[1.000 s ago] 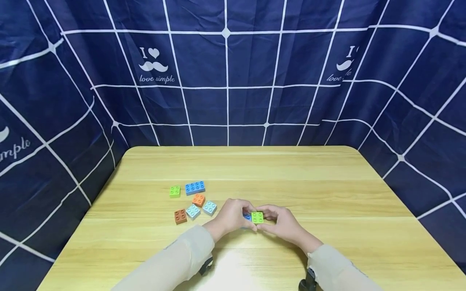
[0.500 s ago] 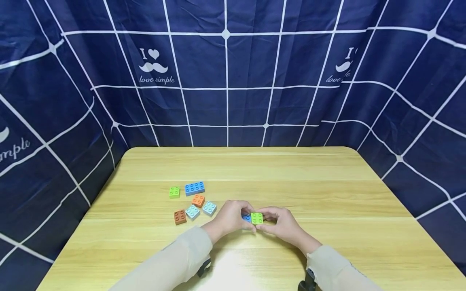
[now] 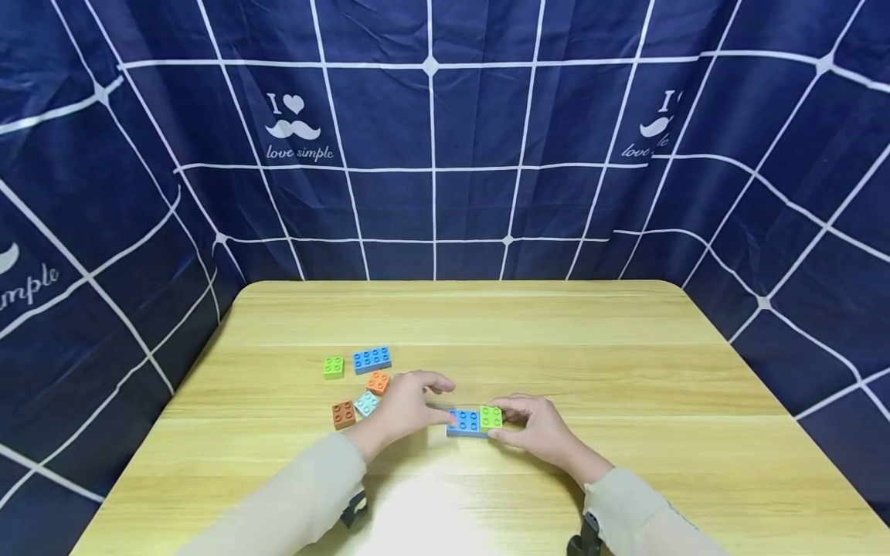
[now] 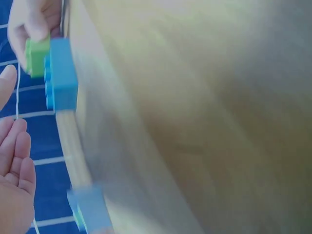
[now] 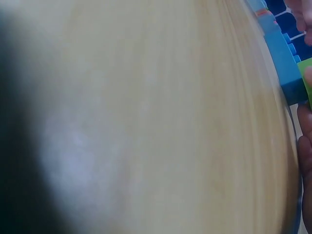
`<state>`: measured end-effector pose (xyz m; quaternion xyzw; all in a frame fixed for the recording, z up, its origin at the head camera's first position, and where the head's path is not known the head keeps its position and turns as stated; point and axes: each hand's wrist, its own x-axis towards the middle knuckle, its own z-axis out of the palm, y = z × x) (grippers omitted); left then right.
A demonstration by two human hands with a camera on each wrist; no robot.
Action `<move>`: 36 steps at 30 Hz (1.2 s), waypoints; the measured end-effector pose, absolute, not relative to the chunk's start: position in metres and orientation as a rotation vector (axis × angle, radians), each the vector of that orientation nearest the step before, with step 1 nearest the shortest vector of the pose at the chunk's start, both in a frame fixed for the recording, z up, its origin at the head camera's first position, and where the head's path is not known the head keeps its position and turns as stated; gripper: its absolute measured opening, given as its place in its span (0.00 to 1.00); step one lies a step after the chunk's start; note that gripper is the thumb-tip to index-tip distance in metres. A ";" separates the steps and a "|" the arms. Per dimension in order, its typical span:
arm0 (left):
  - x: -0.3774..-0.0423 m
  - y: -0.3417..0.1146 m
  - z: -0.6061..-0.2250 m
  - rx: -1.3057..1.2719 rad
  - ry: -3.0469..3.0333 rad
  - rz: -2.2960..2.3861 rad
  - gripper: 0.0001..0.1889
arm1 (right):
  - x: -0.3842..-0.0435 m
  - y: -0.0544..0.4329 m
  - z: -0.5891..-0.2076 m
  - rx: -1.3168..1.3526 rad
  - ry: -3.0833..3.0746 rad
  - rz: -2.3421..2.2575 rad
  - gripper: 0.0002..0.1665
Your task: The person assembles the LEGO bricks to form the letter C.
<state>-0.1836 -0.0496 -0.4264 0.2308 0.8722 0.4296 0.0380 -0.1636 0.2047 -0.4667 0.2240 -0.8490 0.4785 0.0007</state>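
Observation:
A long blue building brick lies on the table with a square lime green brick stacked on its right end. My right hand pinches the green brick between thumb and fingers from the right. Left of the stack, my left hand has thumb and fingers spread apart with nothing between them. Its thumb tip overlaps the blue brick's left end in the head view. In the left wrist view, the blue brick stands apart from the left fingers. The right wrist view shows the blue brick at its edge.
Loose bricks lie at the left of the wooden table: lime green, long blue, orange, brown and pale blue. The left hand covers another pale blue one in the head view. A dark blue curtain surrounds the table.
My left hand has let go of the blue brick and moved left, its fingers spreading and baring the brick's studs. My right hand stays in place on the green brick.

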 end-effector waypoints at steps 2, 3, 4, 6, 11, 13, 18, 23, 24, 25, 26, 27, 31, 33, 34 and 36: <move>-0.183 -0.063 -0.425 0.695 2.695 1.367 0.26 | -0.164 0.204 -0.466 0.686 -2.684 1.502 0.23; -0.184 -0.070 -0.425 0.694 2.707 1.397 0.26 | -0.164 0.204 -0.466 0.679 -2.692 1.503 0.23; -0.184 -0.077 -0.425 0.689 2.704 1.437 0.26 | -0.165 0.204 -0.466 0.676 -2.696 1.504 0.23; -0.183 -0.092 -0.425 0.678 2.720 1.499 0.26 | -0.165 0.205 -0.466 0.672 -2.703 1.506 0.23; -0.181 -0.127 -0.426 0.636 2.779 1.552 0.28 | -0.165 0.204 -0.466 0.656 -2.716 1.514 0.23; -0.179 -0.140 -0.429 0.622 2.808 1.541 0.29 | -0.165 0.204 -0.466 0.651 -2.716 1.522 0.23; -0.171 -0.167 -0.438 0.599 2.894 1.465 0.33 | -0.165 0.202 -0.466 0.654 -2.714 1.543 0.23; -0.165 -0.183 -0.446 0.537 2.917 1.424 0.36 | -0.165 0.202 -0.466 0.638 -2.717 1.552 0.23; -0.164 -0.184 -0.447 0.523 2.912 1.414 0.36 | -0.164 0.203 -0.466 0.637 -2.717 1.549 0.23; -0.164 -0.186 -0.448 0.508 2.912 1.396 0.36 | -0.164 0.203 -0.466 0.634 -2.716 1.549 0.23; -0.163 -0.187 -0.450 0.488 2.910 1.379 0.36 | -0.164 0.203 -0.466 0.632 -2.717 1.545 0.23; -0.163 -0.187 -0.451 0.475 2.907 1.363 0.35 | -0.164 0.203 -0.466 0.633 -2.716 1.540 0.23; -0.163 -0.188 -0.456 0.406 2.906 1.307 0.33 | -0.163 0.203 -0.465 0.635 -2.711 1.542 0.24; -0.163 -0.188 -0.457 0.383 2.904 1.300 0.31 | -0.163 0.203 -0.464 0.636 -2.711 1.544 0.24; -0.163 -0.188 -0.458 0.368 2.906 1.297 0.30 | -0.163 0.202 -0.464 0.634 -2.712 1.545 0.24; -0.164 -0.187 -0.459 0.354 2.909 1.288 0.27 | -0.163 0.202 -0.464 0.628 -2.719 1.537 0.24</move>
